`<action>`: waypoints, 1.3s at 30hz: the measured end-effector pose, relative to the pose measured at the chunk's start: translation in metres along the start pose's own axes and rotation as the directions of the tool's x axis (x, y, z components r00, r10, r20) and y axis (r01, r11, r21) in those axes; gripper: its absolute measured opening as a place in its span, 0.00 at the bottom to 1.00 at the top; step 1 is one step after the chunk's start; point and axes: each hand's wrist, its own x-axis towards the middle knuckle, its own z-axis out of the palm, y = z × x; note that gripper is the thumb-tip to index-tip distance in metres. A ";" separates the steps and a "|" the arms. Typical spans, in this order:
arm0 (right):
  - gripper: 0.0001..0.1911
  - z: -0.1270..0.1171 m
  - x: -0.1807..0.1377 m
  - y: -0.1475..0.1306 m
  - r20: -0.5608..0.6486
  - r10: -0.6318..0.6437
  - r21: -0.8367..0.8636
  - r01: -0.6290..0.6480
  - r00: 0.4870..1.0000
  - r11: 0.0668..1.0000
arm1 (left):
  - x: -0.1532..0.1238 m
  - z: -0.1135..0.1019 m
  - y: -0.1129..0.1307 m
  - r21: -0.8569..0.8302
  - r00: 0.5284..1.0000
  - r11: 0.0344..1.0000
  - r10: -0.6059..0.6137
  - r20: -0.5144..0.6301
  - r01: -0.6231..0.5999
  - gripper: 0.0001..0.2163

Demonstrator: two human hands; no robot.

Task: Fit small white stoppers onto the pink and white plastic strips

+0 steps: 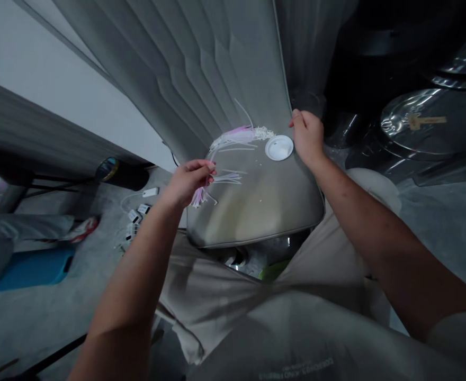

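Observation:
In the head view my left hand [191, 182] is closed in a pinch over the left side of a grey padded chair seat [257, 211]. Thin pink and white strands [199, 197] with pale tips show at and below its fingertips. Several loose white strands [229, 178] lie just right of them. Farther back rests a larger bundle of pink and white strands [236, 136], its pale tips bunched at the right end. My right hand [308, 135] is closed beside a small round white dish [279, 148]; what its fingers hold, if anything, cannot be made out.
The chair's padded backrest [217, 63] rises behind the seat. Chargers and cables [135, 214] lie on the floor at left, near a dark cylinder [122, 173]. Another person's leg [30, 227] and a blue panel [30, 269] are farther left. Large shiny-lidded containers [427, 119] stand at right.

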 end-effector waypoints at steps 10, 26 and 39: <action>0.19 0.019 -0.062 -0.044 0.294 0.032 -0.226 0.037 0.955 0.974 | 0.032 -0.046 -0.054 -0.103 0.990 0.987 -0.133 -0.043 0.128 0.12; 0.17 0.044 -0.090 -0.058 0.620 0.157 -0.385 0.124 0.769 0.914 | 0.053 -0.058 -0.066 0.104 0.970 0.985 -0.112 -0.214 0.136 0.04; 0.10 0.018 -0.072 -0.061 0.900 0.247 -0.347 0.248 0.358 0.904 | 0.060 -0.058 -0.083 0.279 0.959 0.952 -0.042 -0.281 0.123 0.07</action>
